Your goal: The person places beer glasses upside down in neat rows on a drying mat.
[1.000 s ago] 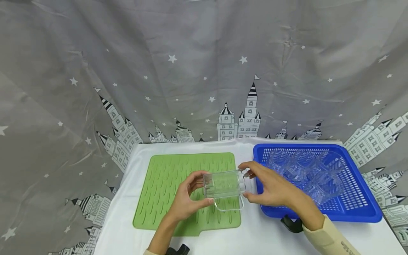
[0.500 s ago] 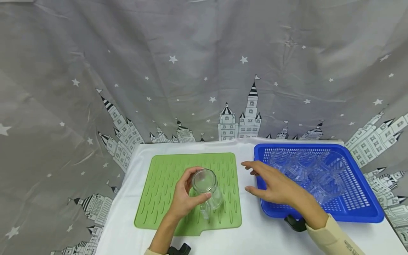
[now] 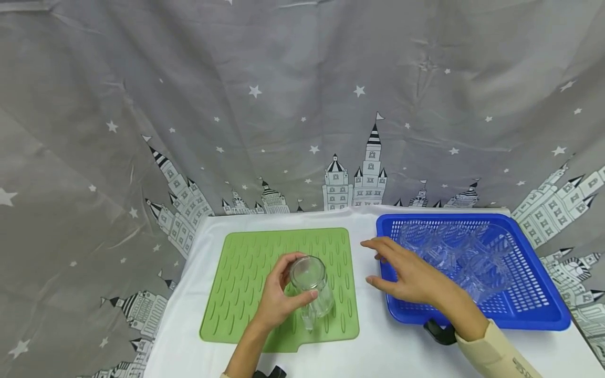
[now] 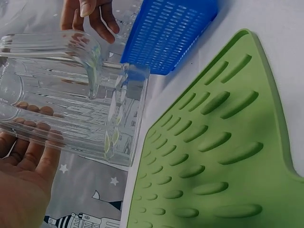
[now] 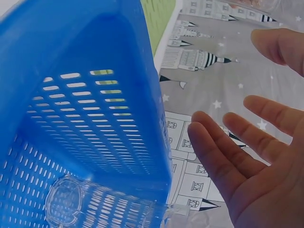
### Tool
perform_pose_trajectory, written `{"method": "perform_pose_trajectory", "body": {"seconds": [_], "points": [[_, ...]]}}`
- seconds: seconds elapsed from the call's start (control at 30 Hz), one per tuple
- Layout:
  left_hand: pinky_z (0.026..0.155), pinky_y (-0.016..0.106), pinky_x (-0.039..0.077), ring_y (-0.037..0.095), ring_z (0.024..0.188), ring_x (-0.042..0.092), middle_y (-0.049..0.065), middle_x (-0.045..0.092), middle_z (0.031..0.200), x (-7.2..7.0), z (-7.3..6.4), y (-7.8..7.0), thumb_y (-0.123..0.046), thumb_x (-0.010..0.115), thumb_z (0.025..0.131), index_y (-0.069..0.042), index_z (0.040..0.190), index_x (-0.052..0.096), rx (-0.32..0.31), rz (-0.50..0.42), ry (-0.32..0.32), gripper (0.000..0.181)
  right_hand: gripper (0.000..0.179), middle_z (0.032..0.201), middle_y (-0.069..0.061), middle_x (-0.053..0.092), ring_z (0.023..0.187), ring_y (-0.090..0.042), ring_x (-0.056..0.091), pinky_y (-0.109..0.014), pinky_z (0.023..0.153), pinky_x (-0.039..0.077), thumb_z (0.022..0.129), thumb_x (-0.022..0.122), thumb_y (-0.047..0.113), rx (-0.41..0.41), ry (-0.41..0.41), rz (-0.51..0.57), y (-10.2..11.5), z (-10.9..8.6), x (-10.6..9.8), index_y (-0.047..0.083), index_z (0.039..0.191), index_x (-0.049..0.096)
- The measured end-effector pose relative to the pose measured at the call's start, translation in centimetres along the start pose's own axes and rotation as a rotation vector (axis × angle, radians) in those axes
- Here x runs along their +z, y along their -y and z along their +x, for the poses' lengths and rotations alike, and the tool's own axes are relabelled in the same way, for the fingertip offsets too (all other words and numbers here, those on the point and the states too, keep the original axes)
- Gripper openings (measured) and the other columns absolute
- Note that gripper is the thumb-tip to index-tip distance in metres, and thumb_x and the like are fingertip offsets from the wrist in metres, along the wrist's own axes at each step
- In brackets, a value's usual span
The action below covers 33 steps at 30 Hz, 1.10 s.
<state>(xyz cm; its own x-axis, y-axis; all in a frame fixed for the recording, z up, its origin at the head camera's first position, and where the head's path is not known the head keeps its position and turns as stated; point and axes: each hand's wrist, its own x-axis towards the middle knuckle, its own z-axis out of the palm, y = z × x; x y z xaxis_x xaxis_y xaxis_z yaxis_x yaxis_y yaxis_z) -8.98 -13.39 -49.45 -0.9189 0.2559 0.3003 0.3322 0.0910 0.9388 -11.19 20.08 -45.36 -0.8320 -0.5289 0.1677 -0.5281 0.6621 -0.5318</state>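
Glass mug [image 3: 308, 272] has turned from sideways to base-up, left hand [image 3: 278, 295] alone curled around it over green mat [image 3: 246, 273]; right hand [image 3: 404, 270] off it, fingers apart, near blue basket [image 3: 510, 323]. Step seems setting-down; next likely calls for level contact, gentle release.

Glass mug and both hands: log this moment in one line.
left hand: holds glass mug over green mat | right hand: holds nothing, near blue basket | glassware in basket
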Motion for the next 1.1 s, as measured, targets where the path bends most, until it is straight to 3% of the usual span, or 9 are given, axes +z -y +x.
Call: {"method": "perform_pose_trajectory", "body": {"seconds": [0.3, 0.5, 0.97, 1.1], "points": [[0.104, 0.031, 0.058, 0.011, 0.121, 0.065, 0.015, 0.065, 0.138, -1.2, 0.2, 0.0, -0.005, 0.091, 0.079, -0.011, 0.145, 0.058, -0.012, 0.063, -0.004, 0.074, 0.062, 0.145, 0.005, 0.059, 0.115, -0.011, 0.068, -0.040, 0.096, 0.063, 0.100, 0.077, 0.036, -0.014, -0.026, 0.003, -0.2, 0.1, -0.1, 0.026, 0.156, 0.050], [0.107, 0.030, 0.056, 0.010, 0.122, 0.064, 0.009, 0.065, 0.140, -2.5, 0.3, 0.1, -0.010, 0.093, 0.079, -0.016, 0.145, 0.059, -0.062, 0.124, -0.011, 0.074, 0.057, 0.136, 0.004, 0.064, 0.111, -0.014, 0.070, -0.040, 0.093, 0.062, 0.100, 0.078, 0.028, -0.033, -0.068, 0.000, -0.3, 0.2, -0.4, 0.020, 0.152, 0.056], [0.108, 0.020, 0.054, 0.007, 0.123, 0.063, 0.011, 0.062, 0.144, -6.1, -0.2, 2.1, -0.005, 0.093, 0.081, -0.012, 0.148, 0.057, -0.110, 0.154, -0.086, 0.076, 0.047, 0.136, -0.001, 0.068, 0.116, -0.022, 0.072, -0.047, 0.095, 0.063, 0.103, 0.074, 0.024, -0.044, -0.110, -0.053, -1.7, 0.1, -1.1, 0.014, 0.147, 0.062], [0.107, 0.018, 0.054, 0.006, 0.122, 0.063, 0.011, 0.063, 0.143, -7.0, -0.1, 2.7, -0.003, 0.093, 0.080, -0.011, 0.147, 0.058, -0.129, 0.164, -0.119, 0.076, 0.048, 0.142, -0.004, 0.067, 0.125, -0.026, 0.069, -0.052, 0.104, 0.060, 0.103, 0.074, 0.026, -0.044, -0.113, -0.079, -2.1, 0.0, -1.1, 0.013, 0.147, 0.062]]}}
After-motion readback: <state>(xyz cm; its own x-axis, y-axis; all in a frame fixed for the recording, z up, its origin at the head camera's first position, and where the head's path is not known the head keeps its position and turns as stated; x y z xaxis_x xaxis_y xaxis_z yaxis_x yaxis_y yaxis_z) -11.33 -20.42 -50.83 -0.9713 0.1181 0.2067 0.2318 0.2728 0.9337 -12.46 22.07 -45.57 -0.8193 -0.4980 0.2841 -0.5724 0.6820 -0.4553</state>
